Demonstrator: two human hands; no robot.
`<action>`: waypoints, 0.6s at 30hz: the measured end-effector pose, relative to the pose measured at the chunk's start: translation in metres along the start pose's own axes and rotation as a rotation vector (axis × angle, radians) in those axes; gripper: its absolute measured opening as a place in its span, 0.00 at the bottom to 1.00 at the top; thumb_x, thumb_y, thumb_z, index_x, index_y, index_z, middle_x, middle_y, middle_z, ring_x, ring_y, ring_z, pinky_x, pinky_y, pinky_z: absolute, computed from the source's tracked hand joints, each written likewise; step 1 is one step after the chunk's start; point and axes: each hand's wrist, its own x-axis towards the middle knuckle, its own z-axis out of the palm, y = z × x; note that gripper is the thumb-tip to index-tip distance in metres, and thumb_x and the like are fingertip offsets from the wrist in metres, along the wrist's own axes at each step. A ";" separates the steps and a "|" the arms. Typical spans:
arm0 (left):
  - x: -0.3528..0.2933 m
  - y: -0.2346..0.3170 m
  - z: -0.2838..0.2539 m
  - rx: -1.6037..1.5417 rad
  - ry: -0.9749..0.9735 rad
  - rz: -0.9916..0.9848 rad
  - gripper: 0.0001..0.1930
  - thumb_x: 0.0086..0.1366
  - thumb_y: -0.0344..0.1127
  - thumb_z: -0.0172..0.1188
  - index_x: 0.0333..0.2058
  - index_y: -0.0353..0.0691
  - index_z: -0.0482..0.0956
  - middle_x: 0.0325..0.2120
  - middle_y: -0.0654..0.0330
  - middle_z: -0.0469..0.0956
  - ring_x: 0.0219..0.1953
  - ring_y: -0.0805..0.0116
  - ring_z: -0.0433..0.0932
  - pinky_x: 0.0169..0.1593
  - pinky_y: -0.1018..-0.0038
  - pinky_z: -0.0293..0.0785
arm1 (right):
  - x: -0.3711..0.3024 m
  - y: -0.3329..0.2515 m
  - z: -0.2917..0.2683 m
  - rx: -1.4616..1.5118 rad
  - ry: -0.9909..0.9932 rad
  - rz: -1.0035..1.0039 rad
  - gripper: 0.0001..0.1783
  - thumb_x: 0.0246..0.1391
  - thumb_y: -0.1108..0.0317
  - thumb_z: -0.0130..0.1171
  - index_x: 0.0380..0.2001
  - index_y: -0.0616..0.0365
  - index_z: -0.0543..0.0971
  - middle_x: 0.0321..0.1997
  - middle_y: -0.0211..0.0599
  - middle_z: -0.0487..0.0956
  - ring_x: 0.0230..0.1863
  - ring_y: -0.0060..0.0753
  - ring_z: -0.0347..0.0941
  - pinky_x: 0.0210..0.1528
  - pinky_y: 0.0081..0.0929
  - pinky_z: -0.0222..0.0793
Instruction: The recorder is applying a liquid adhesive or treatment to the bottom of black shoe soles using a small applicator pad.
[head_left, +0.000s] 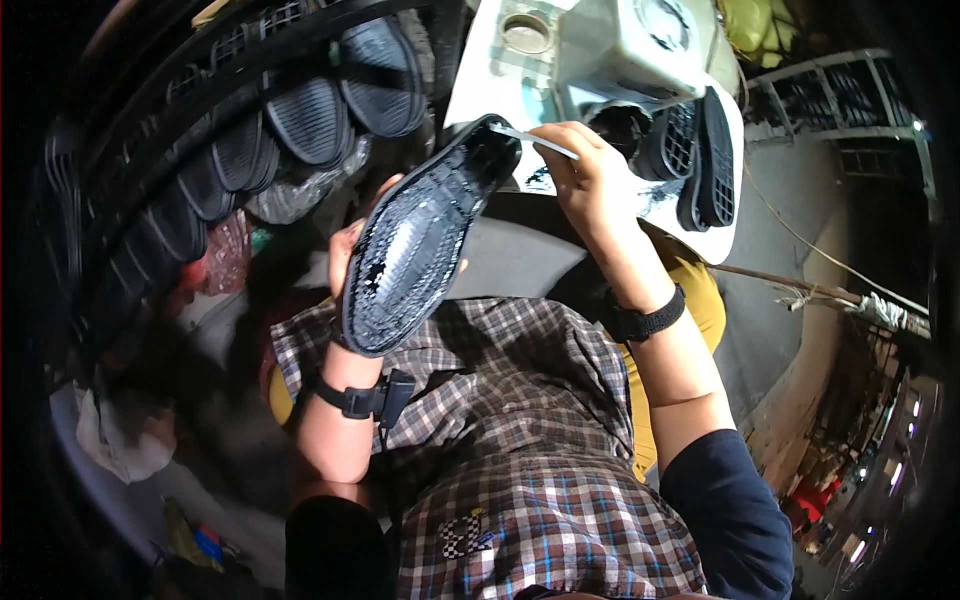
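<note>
A black shoe sole (415,240) is tilted up in front of me, its inner side toward me and looking wet and shiny. My left hand (346,250) is closed round its left edge and underside, so most of the fingers are hidden. In my right hand (592,185) a thin pale stick-like tool (545,143) is pinched. The tool's tip meets the narrow far end of the sole, where a whitish spot shows. Beyond the sole stands a white work surface (490,75), with two black soles (716,160) lying near its right edge.
A black rack (225,75) on the left holds several more soles (308,120). A pale, stained container (640,50) sits on the white surface beside a dark round opening or bowl (620,128). A rod (790,285) and cord extend to the right.
</note>
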 end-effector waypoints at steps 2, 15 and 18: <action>0.003 -0.006 0.007 -0.037 0.082 0.011 0.32 0.66 0.54 0.41 0.66 0.51 0.55 0.59 0.41 0.64 0.55 0.36 0.69 0.49 0.31 0.68 | -0.008 -0.008 0.009 0.047 -0.005 -0.078 0.15 0.44 0.82 0.59 0.38 0.57 0.79 0.37 0.41 0.79 0.36 0.45 0.78 0.37 0.31 0.74; 0.003 0.006 0.006 0.060 -0.049 -0.003 0.29 0.70 0.48 0.32 0.64 0.38 0.56 0.56 0.41 0.67 0.53 0.48 0.73 0.57 0.48 0.70 | -0.046 -0.109 0.024 0.451 -0.404 -0.545 0.16 0.46 0.71 0.53 0.41 0.62 0.77 0.43 0.45 0.78 0.46 0.49 0.77 0.45 0.36 0.77; 0.002 0.006 0.013 0.068 0.046 0.035 0.28 0.70 0.47 0.32 0.61 0.36 0.60 0.54 0.42 0.69 0.51 0.49 0.74 0.56 0.53 0.72 | -0.037 -0.104 0.018 0.496 -0.422 -0.523 0.16 0.47 0.70 0.53 0.40 0.63 0.77 0.42 0.46 0.79 0.45 0.49 0.77 0.44 0.35 0.77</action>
